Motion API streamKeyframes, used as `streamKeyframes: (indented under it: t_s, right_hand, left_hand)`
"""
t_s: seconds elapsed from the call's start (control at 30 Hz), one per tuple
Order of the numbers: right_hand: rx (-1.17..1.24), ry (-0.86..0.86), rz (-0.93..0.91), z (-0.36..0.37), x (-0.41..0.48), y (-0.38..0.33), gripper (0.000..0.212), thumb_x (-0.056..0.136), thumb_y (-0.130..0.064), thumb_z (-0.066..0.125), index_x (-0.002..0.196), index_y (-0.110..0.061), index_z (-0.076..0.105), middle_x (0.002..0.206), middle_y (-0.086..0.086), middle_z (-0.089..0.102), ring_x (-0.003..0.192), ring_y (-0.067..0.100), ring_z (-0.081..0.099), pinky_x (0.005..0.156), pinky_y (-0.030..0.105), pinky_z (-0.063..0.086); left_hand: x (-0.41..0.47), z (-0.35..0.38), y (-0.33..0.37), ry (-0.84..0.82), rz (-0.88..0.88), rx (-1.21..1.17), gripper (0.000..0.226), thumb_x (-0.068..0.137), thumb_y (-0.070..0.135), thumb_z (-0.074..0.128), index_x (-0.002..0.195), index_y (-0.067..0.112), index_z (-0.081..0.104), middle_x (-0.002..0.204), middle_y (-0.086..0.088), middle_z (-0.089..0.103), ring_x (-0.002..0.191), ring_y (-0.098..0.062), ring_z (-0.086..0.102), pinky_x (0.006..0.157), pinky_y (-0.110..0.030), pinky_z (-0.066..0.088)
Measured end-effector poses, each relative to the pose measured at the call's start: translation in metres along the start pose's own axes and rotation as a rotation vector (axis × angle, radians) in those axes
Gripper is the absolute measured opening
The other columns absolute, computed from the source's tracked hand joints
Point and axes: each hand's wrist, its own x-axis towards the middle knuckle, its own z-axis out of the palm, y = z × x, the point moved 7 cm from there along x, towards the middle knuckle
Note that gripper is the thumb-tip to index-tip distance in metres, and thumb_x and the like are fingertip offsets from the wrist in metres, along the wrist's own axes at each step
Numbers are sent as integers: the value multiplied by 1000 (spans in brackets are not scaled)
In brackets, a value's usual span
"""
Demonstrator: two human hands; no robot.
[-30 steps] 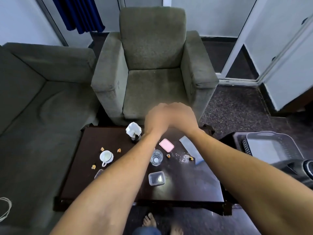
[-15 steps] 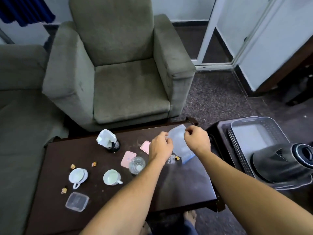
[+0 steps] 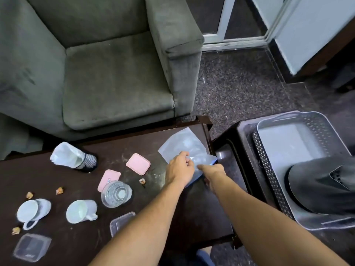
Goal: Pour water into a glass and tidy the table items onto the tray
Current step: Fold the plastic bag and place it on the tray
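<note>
Both my hands are on the thin, clear plastic bag with a blue strip along one edge (image 3: 184, 144). It lies flat at the far right corner of the dark wooden table (image 3: 201, 212), just beside the grey perforated plastic tray (image 3: 269, 169) on the stand next to it. My left hand (image 3: 179, 169) has its fingers curled down, pinching a bunched fold of the film. My right hand (image 3: 211, 168) has its thumb on the blue edge. Its fingers are tucked out of sight, so I think it is pinching from beneath, but I can't be sure.

The bag should weigh almost nothing, and it is limp and slick. It will sag and slide rather than lift as a sheet, so the stiffer blue edge is the best place to hold it, with one hand at each end. A black kettle (image 3: 322, 189) fills the tray's near end, so the bare far end suits the bag. The clear ribbed drinking glass (image 3: 116, 193) stands upright near the middle of the table. It is fragile and should be held round its wall.
</note>
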Motion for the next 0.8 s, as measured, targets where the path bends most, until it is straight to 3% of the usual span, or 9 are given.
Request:
streamKeyframes:
  t_s: [0.13,0.27,0.4,0.47,0.53,0.6,0.73,0.8]
  right_hand:
    - [-201,80,-205,-19,-13,-30,12,83,-24,69,86,-12,69,89,10,69,94,33,66,74,31,48]
    - [-484,224,-592,-53,-71,-92,17,91,-33,58,82,-19,54,94,12,71,95,39,64,68,35,43]
    - [-638,315,-1062,-84,-159,-172,15,93,-31,60,88,-18,65,89,9,75,93,38,66,74,43,49]
    - [-674,352,-1241,-102,-207,-206,14,91,-31,62,83,-20,65,84,5,74,88,34,66,72,41,45]
    - [-690,395,-1384,-119,-253,-234,15,89,-30,63,75,-22,61,77,3,72,82,32,66,69,41,42]
    - [-710,439,-1482,-136,-296,-258,18,87,-34,66,73,-23,61,73,0,71,78,29,67,67,39,39]
    - [-679,455,-1551,-170,-357,-294,39,75,-65,73,87,-28,74,76,-9,70,84,21,62,74,36,37]
    - [-780,443,-1520,-180,-373,-304,56,69,-81,65,86,-28,71,78,-12,62,92,21,56,79,39,39]
  left_hand:
    - [1,-14,18,81,88,53,37,96,25,48,131,24,60,126,0,65,120,-25,56,98,-35,45]
    - [4,-75,72,235,295,109,45,96,31,52,141,24,53,140,2,54,130,-23,44,108,-38,38]
    - [-2,-145,140,198,486,-26,53,91,22,61,143,21,52,148,3,50,141,-19,37,117,-37,29]
    - [-12,-181,167,176,503,-150,41,90,21,64,131,23,63,133,7,63,131,-13,49,111,-30,37]
    - [-29,-216,190,173,502,-274,22,90,28,67,111,30,72,110,19,71,109,5,60,93,-13,42]
    - [-49,-254,209,222,528,-351,6,91,30,67,93,34,72,92,23,72,90,14,61,78,-6,41]
    - [-83,-328,233,327,560,-512,11,95,20,62,86,22,69,85,8,71,79,-6,61,77,-23,47]
    - [-98,-361,239,358,580,-583,14,98,16,59,88,14,68,84,2,70,79,-11,59,79,-30,48]
